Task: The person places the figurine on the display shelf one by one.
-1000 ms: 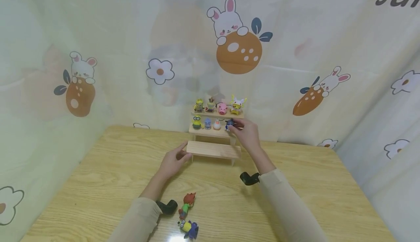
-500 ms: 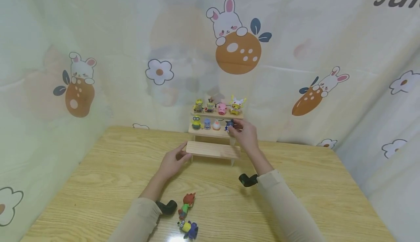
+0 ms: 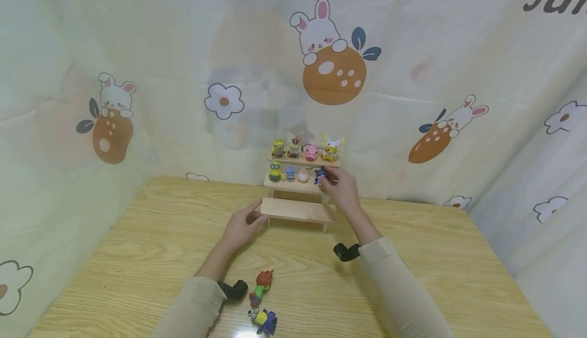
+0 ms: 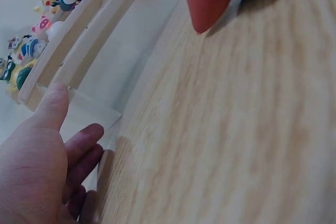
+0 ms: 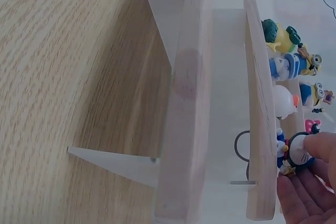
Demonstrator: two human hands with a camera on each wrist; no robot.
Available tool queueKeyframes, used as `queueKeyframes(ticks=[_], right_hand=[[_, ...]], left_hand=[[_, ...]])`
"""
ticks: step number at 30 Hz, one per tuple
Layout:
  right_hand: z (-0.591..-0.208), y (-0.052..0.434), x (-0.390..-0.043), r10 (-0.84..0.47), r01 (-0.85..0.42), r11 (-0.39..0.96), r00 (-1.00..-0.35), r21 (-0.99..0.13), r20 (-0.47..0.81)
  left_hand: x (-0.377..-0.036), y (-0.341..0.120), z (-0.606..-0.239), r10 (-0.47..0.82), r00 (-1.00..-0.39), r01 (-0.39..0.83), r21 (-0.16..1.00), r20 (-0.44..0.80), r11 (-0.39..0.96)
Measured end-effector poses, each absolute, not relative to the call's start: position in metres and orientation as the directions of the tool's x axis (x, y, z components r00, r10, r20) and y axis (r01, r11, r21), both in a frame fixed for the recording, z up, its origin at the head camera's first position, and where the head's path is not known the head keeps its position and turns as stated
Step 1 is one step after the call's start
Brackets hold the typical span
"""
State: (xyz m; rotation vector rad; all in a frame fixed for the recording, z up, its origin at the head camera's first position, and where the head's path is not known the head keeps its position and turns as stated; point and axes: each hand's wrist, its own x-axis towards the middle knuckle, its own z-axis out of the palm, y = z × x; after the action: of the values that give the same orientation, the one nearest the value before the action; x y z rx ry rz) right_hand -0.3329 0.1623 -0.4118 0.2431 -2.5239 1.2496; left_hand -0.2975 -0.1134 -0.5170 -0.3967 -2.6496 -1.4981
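Observation:
A tiered wooden display stand (image 3: 298, 209) holds small figurines on its upper two steps. At the right end of the middle step, my right hand (image 3: 344, 190) pinches a dark blue cat figurine (image 5: 298, 149) with a white whiskered face and red collar. The figurine stands upright with its feet at the step. My left hand (image 3: 240, 227) holds the left end of the lowest step, thumb at its front edge and index finger at the back corner. Along the middle step are a green-and-yellow minion figurine (image 3: 274, 172), a blue figurine (image 3: 290, 174) and a white bird figurine (image 3: 303, 175).
On the top step stand two minion figurines, a pink pig figurine (image 3: 311, 153) and a yellow-and-white figurine (image 3: 331, 148). A red-haired figurine (image 3: 261, 287) and a minion with purple parts (image 3: 264, 320) lie on the wooden table (image 3: 412, 256). A printed curtain (image 3: 257, 37) hangs behind.

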Motion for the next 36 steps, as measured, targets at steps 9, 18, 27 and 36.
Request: queueKeyframes(ticks=[9, 18, 27, 36], right_hand=[[-0.413, 0.161, -0.333, -0.030, -0.294, 0.608, -0.937, -0.737, 0.349], [-0.415, 0.160, -0.334, -0.038, -0.288, 0.602, -0.942, -0.745, 0.334], [-0.415, 0.162, -0.334, -0.035, -0.298, 0.594, -0.938, -0.747, 0.346], [-0.418, 0.166, -0.312, 0.055, -0.299, 0.570, -0.916, -0.765, 0.398]], left_hand=[[-0.298, -0.114, -0.518, 0.185, -0.965, 0.256, 0.833, 0.188, 0.491], [-0.297, -0.114, -0.518, 0.182, -0.965, 0.256, 0.832, 0.190, 0.492], [-0.296, -0.114, -0.517, 0.177, -0.965, 0.260, 0.827, 0.196, 0.498], [-0.296, -0.114, -0.516, 0.181, -0.964, 0.262, 0.824, 0.196, 0.502]])
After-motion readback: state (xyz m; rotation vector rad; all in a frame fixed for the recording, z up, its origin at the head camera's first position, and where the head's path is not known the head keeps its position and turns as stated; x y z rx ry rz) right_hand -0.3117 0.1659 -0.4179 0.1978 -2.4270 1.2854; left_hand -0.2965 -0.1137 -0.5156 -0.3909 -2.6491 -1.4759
